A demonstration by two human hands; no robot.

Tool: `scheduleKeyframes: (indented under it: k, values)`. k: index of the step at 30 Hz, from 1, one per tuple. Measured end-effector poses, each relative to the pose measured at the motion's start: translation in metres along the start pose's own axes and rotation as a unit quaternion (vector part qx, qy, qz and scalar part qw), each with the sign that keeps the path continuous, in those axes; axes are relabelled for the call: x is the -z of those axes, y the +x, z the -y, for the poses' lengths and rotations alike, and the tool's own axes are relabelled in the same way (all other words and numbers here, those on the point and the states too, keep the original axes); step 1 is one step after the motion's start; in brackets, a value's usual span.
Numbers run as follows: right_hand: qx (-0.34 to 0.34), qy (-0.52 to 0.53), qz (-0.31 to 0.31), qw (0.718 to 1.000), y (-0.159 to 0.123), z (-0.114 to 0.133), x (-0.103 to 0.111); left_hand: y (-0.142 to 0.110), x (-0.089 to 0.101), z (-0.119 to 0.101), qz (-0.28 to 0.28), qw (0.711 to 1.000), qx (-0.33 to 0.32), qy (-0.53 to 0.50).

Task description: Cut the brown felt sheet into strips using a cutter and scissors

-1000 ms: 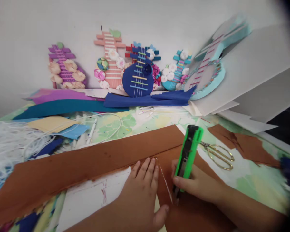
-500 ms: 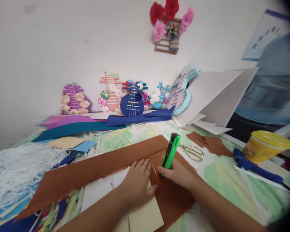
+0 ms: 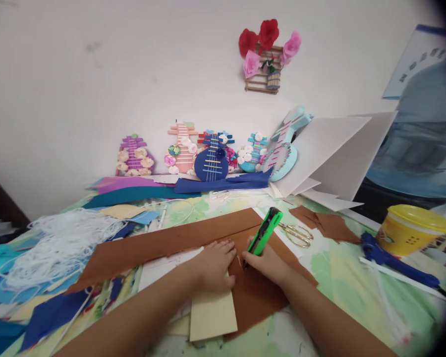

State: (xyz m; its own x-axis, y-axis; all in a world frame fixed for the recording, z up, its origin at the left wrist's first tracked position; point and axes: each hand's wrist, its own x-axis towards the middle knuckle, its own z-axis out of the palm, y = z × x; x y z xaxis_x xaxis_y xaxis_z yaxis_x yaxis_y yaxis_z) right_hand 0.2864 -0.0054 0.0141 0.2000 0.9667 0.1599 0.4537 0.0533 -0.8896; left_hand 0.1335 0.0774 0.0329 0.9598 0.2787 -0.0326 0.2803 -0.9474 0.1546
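Note:
My right hand [image 3: 265, 263] is closed around a green and black utility knife [image 3: 263, 232]. The knife is tilted, its lower end at the brown sheet [image 3: 262, 302] beside a short pale slit. My left hand [image 3: 215, 265] lies flat with fingers stretched out, pressing on a cream card [image 3: 213, 317] and the brown sheet's edge. The card rests partly on the brown sheet. Behind both hands runs a long brown strip [image 3: 163, 243]. White paper [image 3: 158, 270] shows under the left forearm.
Gold-handled scissors [image 3: 299, 235] lie right of the knife. A blue glue gun [image 3: 397, 260] and a yellow tub [image 3: 412, 230] stand at the right. White cord [image 3: 70, 243] is heaped at the left. Decorated paper lutes [image 3: 211, 161] lean along the wall beside white boards [image 3: 327, 148].
The knife has come slightly down toward me, its lower end now nearer the brown sheet. My left hand stays on the card. The whole view has shifted a little.

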Motion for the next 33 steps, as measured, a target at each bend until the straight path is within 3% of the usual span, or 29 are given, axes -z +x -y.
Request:
scheduleKeyframes:
  k: [4, 8, 15, 19, 24, 33]
  values:
    - [-0.005, 0.017, 0.012, 1.000, 0.001, -0.003, 0.000, -0.005, 0.011, 0.004, 0.018, 1.000, 0.002, -0.005]
    - [-0.009, 0.015, -0.003, 1.000, 0.001, -0.006, -0.001, -0.014, 0.014, -0.008, -0.018, 0.998, 0.055, 0.000]
    - [-0.002, 0.018, 0.017, 1.000, 0.003, -0.004, 0.000, -0.008, -0.011, -0.036, -0.072, 0.991, 0.111, 0.011]
    - [-0.014, 0.019, 0.019, 1.000, 0.003, -0.003, 0.002, -0.011, -0.022, -0.037, -0.047, 0.993, 0.106, 0.006]
    - [-0.013, 0.005, 0.053, 0.999, 0.003, -0.002, 0.003, -0.015, -0.020, -0.038, -0.021, 0.993, 0.119, 0.006]
    - [0.009, 0.043, 0.020, 0.999, -0.001, 0.006, 0.006, -0.016, -0.017, -0.035, 0.003, 0.993, 0.118, 0.018]
